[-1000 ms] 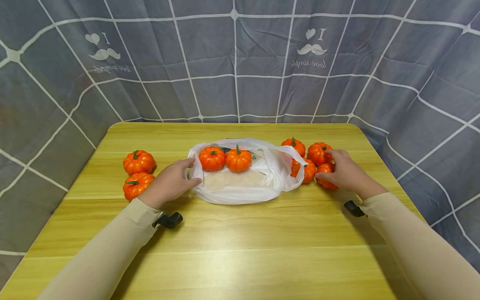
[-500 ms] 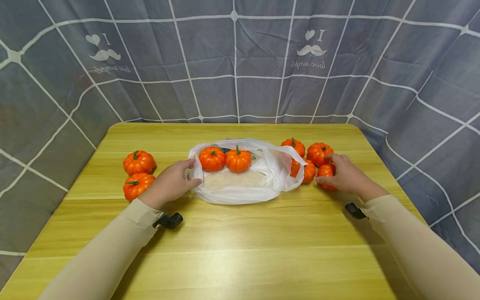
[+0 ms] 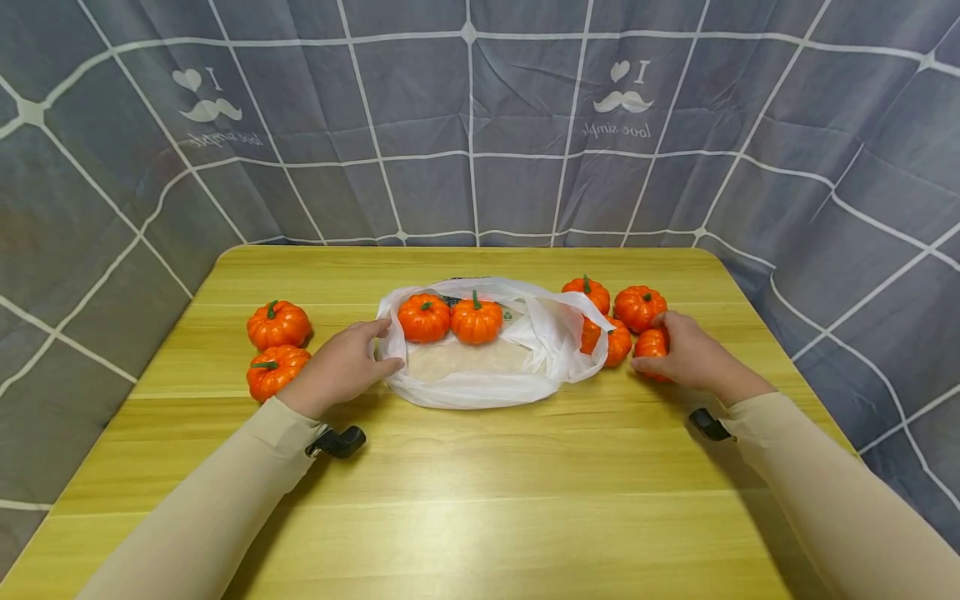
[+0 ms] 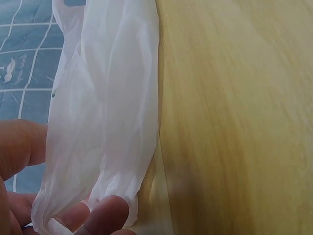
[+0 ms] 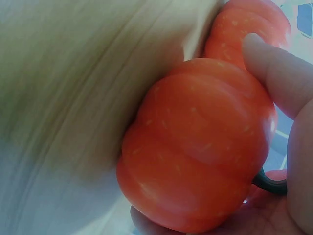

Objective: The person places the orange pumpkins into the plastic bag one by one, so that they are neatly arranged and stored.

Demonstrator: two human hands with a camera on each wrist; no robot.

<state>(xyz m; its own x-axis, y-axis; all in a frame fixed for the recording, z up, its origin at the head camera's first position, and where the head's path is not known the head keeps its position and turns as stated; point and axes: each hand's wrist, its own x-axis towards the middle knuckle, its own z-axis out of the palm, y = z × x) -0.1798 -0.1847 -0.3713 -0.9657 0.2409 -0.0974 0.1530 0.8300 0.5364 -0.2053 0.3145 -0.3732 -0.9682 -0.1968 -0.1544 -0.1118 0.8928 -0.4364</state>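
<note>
My left hand (image 3: 341, 367) holds the left rim of a white plastic bag (image 3: 480, 392), whose mouth spreads wide on the table. In the left wrist view the thin bag (image 4: 112, 93) runs between thumb and fingers. Inside the bag sit two orange toy pumpkins, one (image 3: 424, 318) touching the other (image 3: 477, 320). To the right of the bag, my right hand (image 3: 693, 354) grips a small pumpkin (image 3: 651, 346) between thumb and fingers. Seen from the right wrist, this pumpkin (image 5: 195, 147) is tilted, its green stem (image 5: 270, 183) toward the palm.
Around the bag's right end stand more pumpkins: one at the back (image 3: 587, 292), one farther right (image 3: 640, 308), and one (image 3: 618, 343) partly behind the bag's handle. At left, two pumpkins (image 3: 277, 324) stand on the wooden table (image 3: 480, 500). A grey checked curtain (image 3: 420, 100) hangs behind.
My right hand has shifted slightly toward me and tipped the gripped pumpkin onto its side. My left hand and the bag have stayed where they were.
</note>
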